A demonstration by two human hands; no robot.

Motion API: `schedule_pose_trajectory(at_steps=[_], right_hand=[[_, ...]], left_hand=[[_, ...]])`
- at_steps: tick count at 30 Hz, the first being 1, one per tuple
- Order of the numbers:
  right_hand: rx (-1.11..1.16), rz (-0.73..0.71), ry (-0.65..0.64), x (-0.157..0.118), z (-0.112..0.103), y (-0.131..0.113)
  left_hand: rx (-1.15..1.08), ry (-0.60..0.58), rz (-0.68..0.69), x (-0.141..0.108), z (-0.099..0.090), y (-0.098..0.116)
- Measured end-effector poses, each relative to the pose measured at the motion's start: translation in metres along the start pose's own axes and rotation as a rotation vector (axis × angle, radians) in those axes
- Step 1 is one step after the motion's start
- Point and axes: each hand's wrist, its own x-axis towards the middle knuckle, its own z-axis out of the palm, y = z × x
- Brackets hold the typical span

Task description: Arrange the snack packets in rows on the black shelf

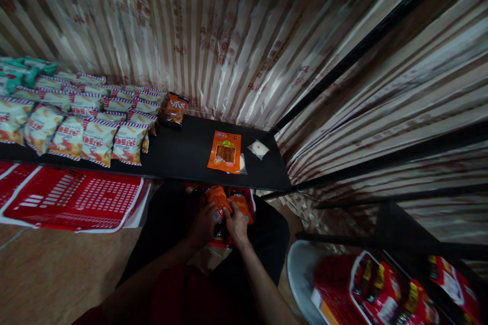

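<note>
My left hand [204, 224] is closed on the left side of an orange snack bag [216, 196], low between my knees. My right hand [237, 223] is closed at the right edge of that same bag, its fingertips partly hidden. Beside it, a second orange snack bag [243, 206] lies against the red basket [251, 199] below my hands. Dark packaging shows under the bags. On the black shelf just ahead, a flat orange snack packet [225, 151] partly covers a small clear packet with something white [243, 163].
Rows of pale chip bags [97, 139] fill the shelf's left side, ending at a dark orange bag [176, 110]. A small white packet [258, 149] lies near the shelf's [183, 147] right end. Red baskets [87, 198] stand below left; red packages [381, 284] sit lower right.
</note>
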Motion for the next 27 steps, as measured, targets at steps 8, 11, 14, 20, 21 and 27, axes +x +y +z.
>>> schedule_pose_trajectory(at_steps=[8, 11, 14, 20, 21, 27], right_hand=[[0.06, 0.072, 0.029, -0.004, -0.013, -0.003], [0.125, 0.107, 0.006, -0.005, -0.019, 0.0], [0.222, 0.131, -0.041, -0.006, -0.031, -0.002], [0.485, 0.146, -0.196, -0.013, -0.067, -0.014], [0.518, 0.145, -0.231, -0.014, -0.072, -0.015], [0.607, 0.169, -0.318, -0.019, -0.089, -0.017]], left_hand=[[-0.04, 0.118, 0.004, 0.003, -0.019, -0.005], [-0.056, 0.129, -0.023, 0.002, -0.026, -0.004], [-0.101, 0.164, -0.071, 0.003, -0.031, 0.002], [-0.192, 0.291, -0.246, 0.009, -0.037, 0.013], [-0.203, 0.31, -0.269, 0.01, -0.038, 0.014], [-0.332, 0.275, -0.413, 0.005, -0.048, 0.015]])
